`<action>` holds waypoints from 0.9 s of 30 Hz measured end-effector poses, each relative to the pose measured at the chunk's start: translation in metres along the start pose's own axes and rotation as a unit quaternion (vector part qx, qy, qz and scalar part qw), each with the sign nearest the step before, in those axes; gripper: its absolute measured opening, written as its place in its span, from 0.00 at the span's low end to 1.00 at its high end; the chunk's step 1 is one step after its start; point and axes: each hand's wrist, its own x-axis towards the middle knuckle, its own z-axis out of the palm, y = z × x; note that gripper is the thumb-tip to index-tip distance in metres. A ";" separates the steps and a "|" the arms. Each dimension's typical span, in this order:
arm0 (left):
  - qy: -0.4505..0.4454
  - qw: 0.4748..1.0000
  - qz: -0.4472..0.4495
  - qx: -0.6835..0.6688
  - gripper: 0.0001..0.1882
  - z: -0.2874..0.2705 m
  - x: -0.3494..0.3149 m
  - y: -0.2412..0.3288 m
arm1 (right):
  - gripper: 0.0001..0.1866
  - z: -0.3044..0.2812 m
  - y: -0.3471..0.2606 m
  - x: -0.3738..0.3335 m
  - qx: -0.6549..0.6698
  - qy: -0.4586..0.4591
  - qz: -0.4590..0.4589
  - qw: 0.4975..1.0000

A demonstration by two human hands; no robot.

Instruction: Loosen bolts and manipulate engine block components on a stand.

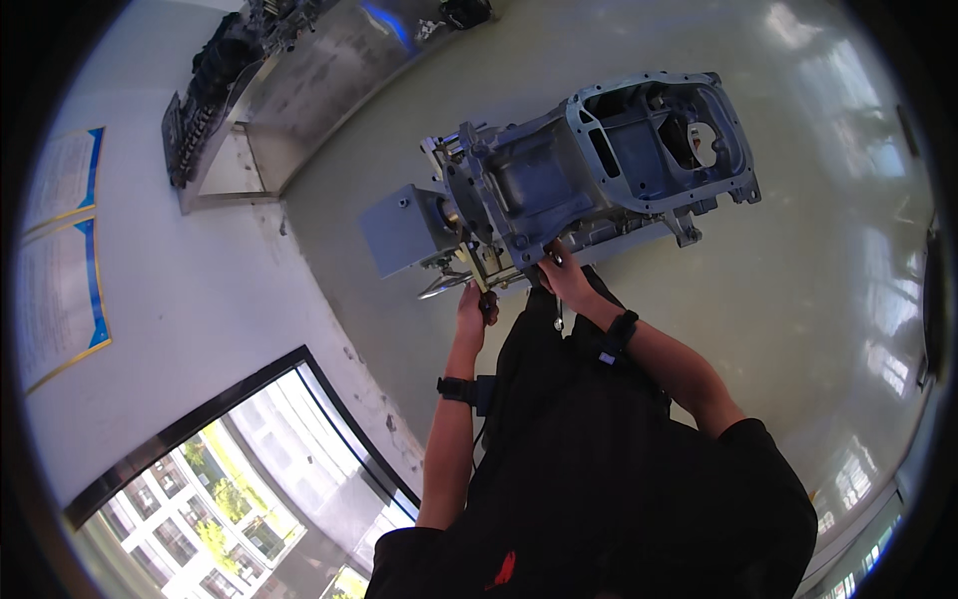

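A grey metal engine block (539, 175) with an open, flanged cavity (649, 150) on its right end is mounted on a stand with yellowish brackets (479, 265). My left hand (473, 317) is closed low at the stand's near left side, around a small black part that I cannot make out. To its right, my right hand (567, 282) is closed at the near lower edge of the block. A slim chrome tool (559, 321), looking like a wrench, shows below that hand; its other end is mostly hidden by my fingers.
A grey box-shaped plate (404, 230) juts from the stand's left end, with a curved chrome bar (444, 287) beneath it. Further left are a white wall (200, 290) and a window (249, 479). A metal bench (309, 80) carries dark machine parts (225, 60).
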 end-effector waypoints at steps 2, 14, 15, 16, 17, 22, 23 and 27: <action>-0.018 0.999 0.026 0.006 0.15 0.002 0.000 -0.002 | 0.16 -0.004 0.002 -0.001 -0.153 0.043 -0.075 0.984; 0.002 0.999 0.013 -0.034 0.16 0.000 0.004 -0.011 | 0.15 -0.007 -0.003 0.003 -0.166 0.021 -0.115 0.979; -0.005 0.999 0.015 -0.031 0.16 0.003 0.006 -0.010 | 0.15 -0.008 -0.008 0.001 -0.166 0.028 -0.118 0.979; 0.006 1.000 0.000 -0.024 0.16 0.004 0.006 -0.008 | 0.16 -0.010 -0.013 -0.002 -0.163 0.001 -0.064 0.984; 0.018 1.000 -0.015 -0.017 0.16 0.005 0.007 -0.007 | 0.17 -0.010 -0.017 -0.004 -0.160 -0.025 -0.010 0.987; -0.022 1.000 0.007 -0.019 0.15 0.000 0.005 -0.007 | 0.17 -0.009 -0.015 -0.011 -0.119 -0.017 -0.150 0.981; -0.017 1.000 -0.006 -0.012 0.15 0.002 0.005 -0.004 | 0.17 -0.008 -0.016 -0.011 -0.067 -0.014 -0.147 0.987; -0.052 0.998 0.009 -0.029 0.15 -0.004 0.004 -0.005 | 0.17 -0.006 0.024 0.007 -0.126 0.059 -0.122 0.983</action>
